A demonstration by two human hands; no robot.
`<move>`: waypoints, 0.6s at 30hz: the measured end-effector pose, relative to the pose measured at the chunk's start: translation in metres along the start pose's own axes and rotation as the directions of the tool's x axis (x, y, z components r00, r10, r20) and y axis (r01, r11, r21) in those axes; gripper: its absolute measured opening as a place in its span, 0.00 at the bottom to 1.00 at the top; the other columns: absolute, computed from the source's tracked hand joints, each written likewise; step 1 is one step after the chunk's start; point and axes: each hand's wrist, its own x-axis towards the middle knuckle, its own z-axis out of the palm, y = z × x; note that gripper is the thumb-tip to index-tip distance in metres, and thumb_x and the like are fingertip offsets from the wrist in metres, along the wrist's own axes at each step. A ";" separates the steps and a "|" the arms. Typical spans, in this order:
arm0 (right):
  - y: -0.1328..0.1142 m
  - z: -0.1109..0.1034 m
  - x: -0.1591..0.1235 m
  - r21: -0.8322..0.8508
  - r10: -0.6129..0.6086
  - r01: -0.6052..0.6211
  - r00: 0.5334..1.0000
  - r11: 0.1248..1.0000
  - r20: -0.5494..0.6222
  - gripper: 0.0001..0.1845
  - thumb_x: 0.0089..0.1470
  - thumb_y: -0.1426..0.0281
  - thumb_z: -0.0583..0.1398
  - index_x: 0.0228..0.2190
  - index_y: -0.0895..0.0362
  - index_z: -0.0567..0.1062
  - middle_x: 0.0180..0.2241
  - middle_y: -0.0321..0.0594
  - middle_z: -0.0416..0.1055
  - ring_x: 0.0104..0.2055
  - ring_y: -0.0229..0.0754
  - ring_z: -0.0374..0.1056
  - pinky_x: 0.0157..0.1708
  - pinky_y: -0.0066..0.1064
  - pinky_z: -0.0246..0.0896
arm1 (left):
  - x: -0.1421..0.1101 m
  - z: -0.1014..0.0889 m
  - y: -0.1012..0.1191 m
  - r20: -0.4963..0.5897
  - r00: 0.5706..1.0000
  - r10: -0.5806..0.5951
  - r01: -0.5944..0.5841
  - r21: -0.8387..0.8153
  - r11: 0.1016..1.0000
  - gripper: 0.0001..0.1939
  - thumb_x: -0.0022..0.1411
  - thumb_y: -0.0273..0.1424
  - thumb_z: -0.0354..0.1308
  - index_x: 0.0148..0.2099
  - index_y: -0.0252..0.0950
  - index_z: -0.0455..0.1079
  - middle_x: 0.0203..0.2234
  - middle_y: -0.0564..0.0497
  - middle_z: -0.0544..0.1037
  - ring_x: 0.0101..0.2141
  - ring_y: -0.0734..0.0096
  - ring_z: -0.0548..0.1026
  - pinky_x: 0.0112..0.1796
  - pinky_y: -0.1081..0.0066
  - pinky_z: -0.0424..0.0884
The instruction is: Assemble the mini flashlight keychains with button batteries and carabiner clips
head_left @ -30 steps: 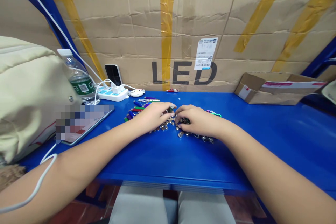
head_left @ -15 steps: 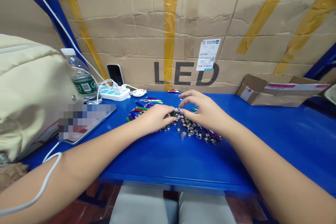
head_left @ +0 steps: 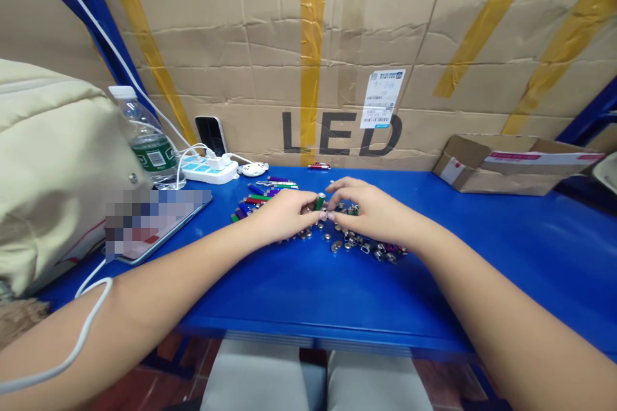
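My left hand (head_left: 284, 213) is closed around a short green metal tube (head_left: 320, 201), which stands nearly upright with its silver end on top. My right hand (head_left: 369, 205) is just to the right, fingers curved and apart from the thumb; its thumb tip meets the left thumb tip beside the tube. Anything small at those tips is hidden. Beneath the hands lie several silver button cells (head_left: 336, 246) and a heap of small metal clips (head_left: 385, 252). Left of my left hand are several coloured metal tubes (head_left: 255, 199) in green, blue, red and purple, partly covered by it.
A red pen-like tube (head_left: 319, 167) lies at the table's back. On the left are a phone (head_left: 164, 231), a power strip (head_left: 209, 170), a water bottle (head_left: 154, 148) and a beige bag (head_left: 58, 160). An open cardboard box (head_left: 511, 173) sits at the back right of the blue table (head_left: 308, 295).
The green tube has tipped more upright and shows more above my left fingers. My right hand has come down slightly, its thumb now against the left thumb.
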 end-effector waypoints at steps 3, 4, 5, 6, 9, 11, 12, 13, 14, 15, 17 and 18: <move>0.001 0.003 -0.002 -0.017 0.025 -0.023 0.990 1.000 0.137 0.07 0.48 0.66 0.60 0.31 0.52 0.77 0.49 0.42 0.67 0.53 0.49 0.62 0.52 0.43 0.57 | 0.000 0.000 -0.001 -0.005 1.000 -0.013 0.013 0.006 1.000 0.11 0.61 0.35 0.52 0.28 0.34 0.64 0.21 0.55 0.69 0.25 0.73 0.66 0.27 0.74 0.56; 0.002 0.005 -0.003 -0.022 0.027 -0.024 0.987 0.999 0.157 0.06 0.48 0.66 0.61 0.31 0.52 0.77 0.50 0.41 0.67 0.53 0.50 0.62 0.52 0.44 0.57 | 0.000 0.000 -0.001 -0.008 1.000 -0.015 0.015 0.008 1.000 0.11 0.60 0.34 0.52 0.27 0.34 0.64 0.21 0.54 0.69 0.25 0.73 0.66 0.27 0.74 0.56; 0.002 0.006 -0.003 -0.026 0.029 -0.025 0.985 0.999 0.169 0.06 0.47 0.66 0.61 0.31 0.51 0.77 0.50 0.41 0.67 0.53 0.50 0.62 0.52 0.44 0.57 | 0.000 0.000 0.000 -0.010 1.000 -0.017 0.017 0.011 1.000 0.11 0.60 0.34 0.52 0.27 0.34 0.63 0.21 0.54 0.68 0.25 0.73 0.66 0.26 0.74 0.56; 0.002 0.006 -0.004 -0.031 0.032 -0.027 0.984 0.999 0.177 0.06 0.47 0.66 0.61 0.31 0.51 0.77 0.50 0.40 0.67 0.53 0.50 0.62 0.52 0.44 0.57 | 0.000 0.000 0.000 -0.012 1.000 -0.017 0.017 0.012 1.000 0.11 0.60 0.34 0.52 0.27 0.34 0.63 0.21 0.54 0.68 0.25 0.73 0.66 0.26 0.74 0.56; 0.000 0.008 -0.002 -0.051 0.046 -0.036 0.975 0.998 0.217 0.08 0.47 0.67 0.61 0.32 0.51 0.78 0.50 0.41 0.67 0.53 0.52 0.62 0.51 0.43 0.58 | 0.000 -0.001 0.001 -0.015 1.000 -0.021 0.022 0.010 1.000 0.11 0.60 0.34 0.52 0.27 0.34 0.63 0.21 0.54 0.69 0.25 0.73 0.66 0.27 0.74 0.56; -0.003 0.008 -0.001 -0.070 0.067 -0.051 0.966 0.996 0.251 0.09 0.47 0.70 0.60 0.33 0.52 0.78 0.50 0.42 0.67 0.52 0.51 0.62 0.50 0.42 0.58 | 0.000 0.000 0.002 -0.014 1.000 -0.024 0.024 0.012 1.000 0.11 0.60 0.34 0.52 0.27 0.35 0.63 0.21 0.54 0.69 0.25 0.73 0.66 0.27 0.74 0.56; -0.005 0.008 0.000 -0.079 0.076 -0.057 0.963 0.995 0.260 0.09 0.48 0.71 0.59 0.33 0.52 0.78 0.49 0.42 0.67 0.52 0.51 0.62 0.50 0.41 0.58 | 0.000 0.000 0.002 -0.014 1.000 -0.024 0.024 0.016 1.000 0.10 0.60 0.33 0.53 0.27 0.35 0.63 0.21 0.55 0.69 0.25 0.73 0.66 0.27 0.74 0.56; -0.006 0.008 0.001 -0.087 0.082 -0.061 0.961 0.994 0.263 0.10 0.48 0.73 0.59 0.33 0.53 0.78 0.49 0.42 0.68 0.51 0.50 0.63 0.50 0.40 0.58 | 0.001 0.000 0.001 -0.013 1.000 -0.021 0.022 0.020 1.000 0.11 0.60 0.33 0.53 0.27 0.35 0.63 0.21 0.55 0.68 0.25 0.73 0.66 0.26 0.74 0.56; -0.007 0.008 0.001 -0.094 0.085 -0.063 0.961 0.994 0.262 0.10 0.48 0.74 0.58 0.32 0.53 0.78 0.48 0.42 0.68 0.51 0.50 0.63 0.50 0.39 0.58 | 0.001 0.000 0.001 -0.013 1.000 -0.017 0.018 0.024 1.000 0.11 0.60 0.34 0.52 0.27 0.35 0.63 0.21 0.55 0.68 0.25 0.73 0.65 0.26 0.74 0.56; -0.008 0.008 0.001 -0.102 0.086 -0.061 0.962 0.993 0.259 0.10 0.48 0.74 0.58 0.31 0.53 0.78 0.48 0.42 0.68 0.51 0.49 0.63 0.50 0.39 0.58 | 0.001 0.000 0.001 -0.015 1.000 -0.012 0.012 0.026 1.000 0.11 0.60 0.34 0.52 0.27 0.35 0.62 0.21 0.55 0.68 0.25 0.73 0.65 0.26 0.74 0.55; -0.007 0.009 0.001 -0.115 0.087 -0.059 0.963 0.992 0.254 0.09 0.47 0.75 0.58 0.29 0.53 0.78 0.47 0.42 0.68 0.50 0.49 0.64 0.50 0.38 0.59 | 0.001 0.001 0.000 -0.018 1.000 -0.002 0.003 0.029 1.000 0.11 0.60 0.34 0.52 0.27 0.35 0.62 0.21 0.55 0.68 0.25 0.73 0.65 0.27 0.74 0.55; -0.007 0.009 0.001 -0.117 0.087 -0.059 0.965 0.991 0.249 0.09 0.47 0.75 0.58 0.29 0.54 0.78 0.47 0.42 0.68 0.49 0.49 0.64 0.49 0.38 0.59 | 0.001 0.001 -0.001 -0.020 1.000 0.000 0.001 0.031 1.000 0.12 0.60 0.34 0.52 0.27 0.35 0.62 0.21 0.55 0.68 0.25 0.74 0.65 0.27 0.74 0.55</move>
